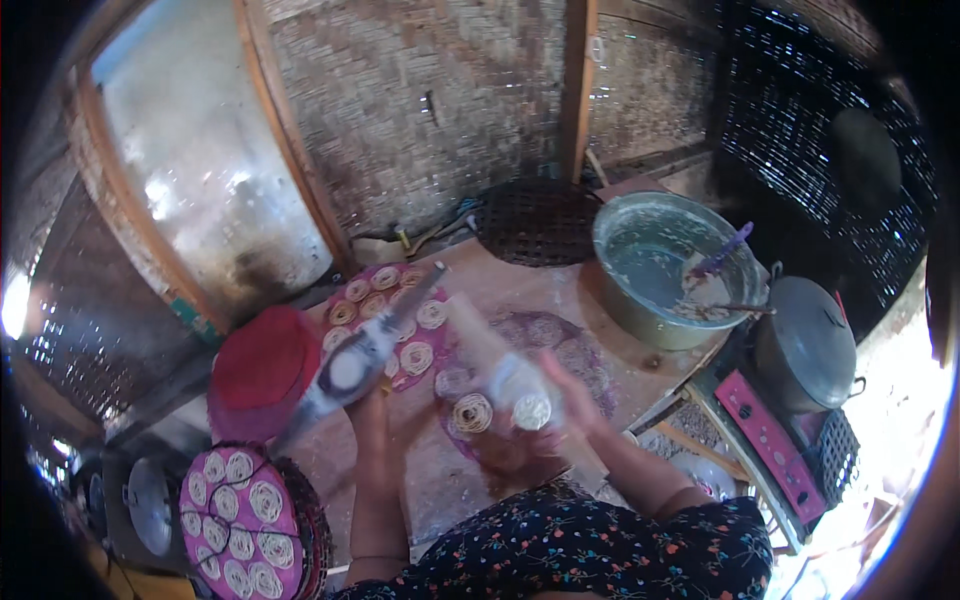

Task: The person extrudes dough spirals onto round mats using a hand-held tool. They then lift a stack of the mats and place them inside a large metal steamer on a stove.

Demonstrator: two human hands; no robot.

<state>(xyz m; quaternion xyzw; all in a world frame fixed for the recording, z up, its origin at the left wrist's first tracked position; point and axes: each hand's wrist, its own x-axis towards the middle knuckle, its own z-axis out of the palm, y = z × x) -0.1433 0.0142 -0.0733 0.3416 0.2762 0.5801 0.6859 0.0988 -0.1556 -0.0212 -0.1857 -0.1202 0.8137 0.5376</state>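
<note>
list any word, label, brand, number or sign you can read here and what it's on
None can be read.
Pink panel: pale marks, too small to tell whether they are lettering.
Green patch on the door frame: too small to read.
Long implement in the left hand: motion-blurred, no lettering discernible.

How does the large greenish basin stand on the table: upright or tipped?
Upright: the basin has its open mouth facing up, its base is down, and a purple-handled utensil reaches into it.
</note>
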